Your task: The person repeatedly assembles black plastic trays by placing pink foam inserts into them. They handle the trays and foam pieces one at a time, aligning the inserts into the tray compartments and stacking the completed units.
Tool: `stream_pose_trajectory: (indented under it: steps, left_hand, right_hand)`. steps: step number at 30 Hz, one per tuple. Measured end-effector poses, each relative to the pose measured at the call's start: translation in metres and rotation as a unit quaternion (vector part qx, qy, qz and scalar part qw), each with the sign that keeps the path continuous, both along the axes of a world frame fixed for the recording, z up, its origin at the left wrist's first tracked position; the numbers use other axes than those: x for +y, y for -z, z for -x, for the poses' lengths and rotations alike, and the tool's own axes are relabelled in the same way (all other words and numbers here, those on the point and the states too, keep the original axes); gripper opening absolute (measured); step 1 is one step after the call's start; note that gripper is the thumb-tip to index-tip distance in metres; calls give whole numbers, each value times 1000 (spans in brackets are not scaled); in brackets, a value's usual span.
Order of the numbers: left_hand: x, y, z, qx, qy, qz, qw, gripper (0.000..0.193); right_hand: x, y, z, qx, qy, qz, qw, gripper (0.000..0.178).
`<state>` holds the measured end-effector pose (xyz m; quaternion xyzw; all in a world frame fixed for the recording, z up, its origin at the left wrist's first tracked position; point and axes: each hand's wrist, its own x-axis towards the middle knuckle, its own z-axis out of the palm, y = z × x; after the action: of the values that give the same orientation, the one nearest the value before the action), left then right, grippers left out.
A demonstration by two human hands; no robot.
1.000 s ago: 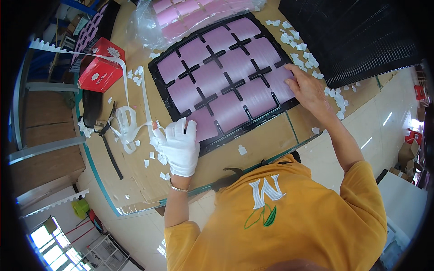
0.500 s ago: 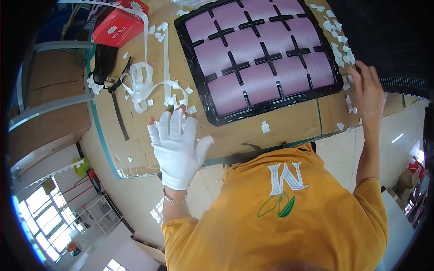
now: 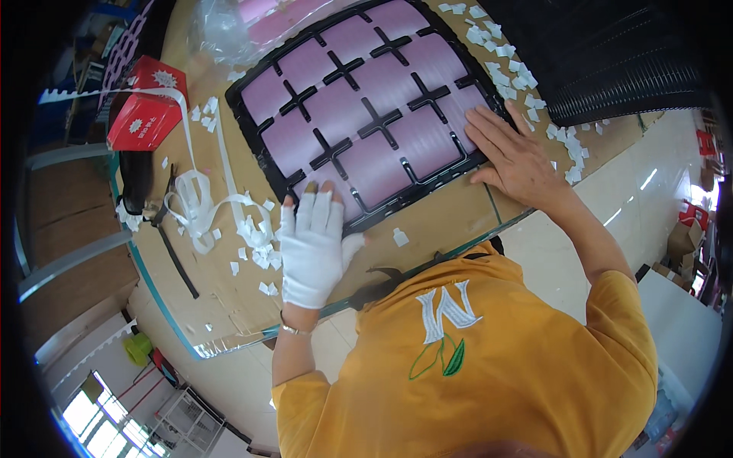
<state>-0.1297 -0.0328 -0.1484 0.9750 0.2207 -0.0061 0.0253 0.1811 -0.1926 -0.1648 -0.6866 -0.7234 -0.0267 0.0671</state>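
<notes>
A black plastic tray lies on the cardboard-covered table, with smooth pink-purple material showing between its black crosses. My left hand, in a white glove with bare fingertips, rests at the tray's near left corner, fingers stretched forward and thumb out. Bare, my right hand lies flat over the near right corner, its fingertips on the rim and the pink surface. Neither hand is gripping anything. Beside the left hand are small white paper scraps and a loose coil of white strip.
A red box stands at the far left, with a dark strap nearer me. Clear plastic wrapping lies behind the tray. Black ribbed trays occupy the far right, next to more scraps. A cardboard sheet covers the table.
My right hand has moved inward from the table's right side onto the tray. My left hand has come to the tray's near left corner. The whole view has shifted and turned.
</notes>
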Motion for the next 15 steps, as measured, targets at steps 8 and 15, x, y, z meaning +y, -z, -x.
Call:
stream_pose_trajectory:
  steps: [8, 15]
  left_hand:
    - [-3, -4, 25, 5, -24, -1, 1000, 58]
    - [4, 10, -11, -62, -13, 2, 998, 68]
  right_hand:
    - [5, -23, -7, -6, 45, 127, 991, 69]
    - [25, 2, 1, 8, -25, -32, 999, 70]
